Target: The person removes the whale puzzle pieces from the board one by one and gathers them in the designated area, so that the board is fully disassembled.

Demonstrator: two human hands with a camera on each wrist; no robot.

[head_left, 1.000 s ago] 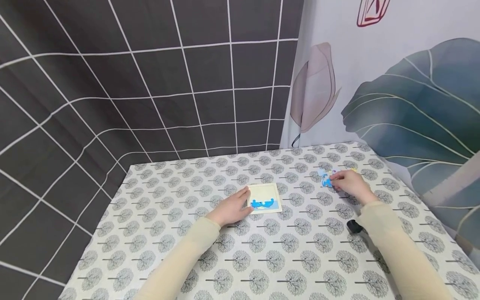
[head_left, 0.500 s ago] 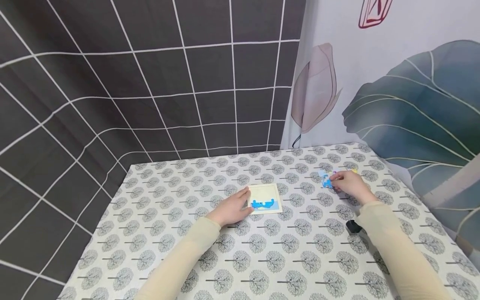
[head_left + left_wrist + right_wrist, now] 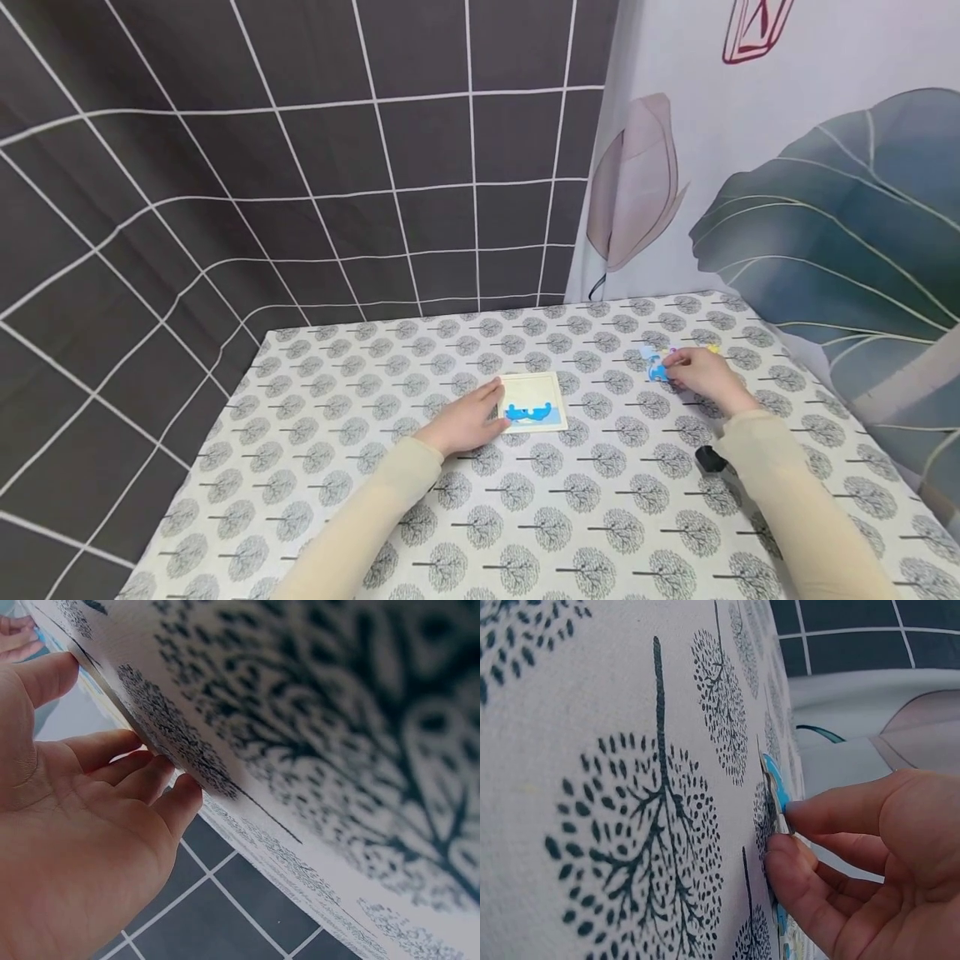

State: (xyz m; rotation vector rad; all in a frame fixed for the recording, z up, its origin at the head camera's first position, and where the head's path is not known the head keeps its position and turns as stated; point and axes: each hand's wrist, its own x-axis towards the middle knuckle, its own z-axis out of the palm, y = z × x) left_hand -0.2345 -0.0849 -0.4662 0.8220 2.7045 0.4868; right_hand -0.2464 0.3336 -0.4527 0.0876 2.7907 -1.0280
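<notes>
The left hand (image 3: pixel 463 421) is resting relaxed, uncurled fingers along the left edge of a cream puzzle tray (image 3: pixel 529 387); inside, blue puzzle pieces (image 3: pixel 529 412) are lying just right of those fingers. Well to their right, the right hand (image 3: pixel 703 377) is pinching a blue jigsaw piece (image 3: pixel 775 780) between thumb and fingers. A yellow piece (image 3: pixel 713 347) is lying on the counter (image 3: pixel 570 527) beyond the right fingers.

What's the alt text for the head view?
Right hand pinches a blue piece at right, beside other pieces; left hand touches the left side of a cream board with a blue shape near its bottom. Tree-print cloth beneath; dark grid curtain behind, floral curtain at right.
</notes>
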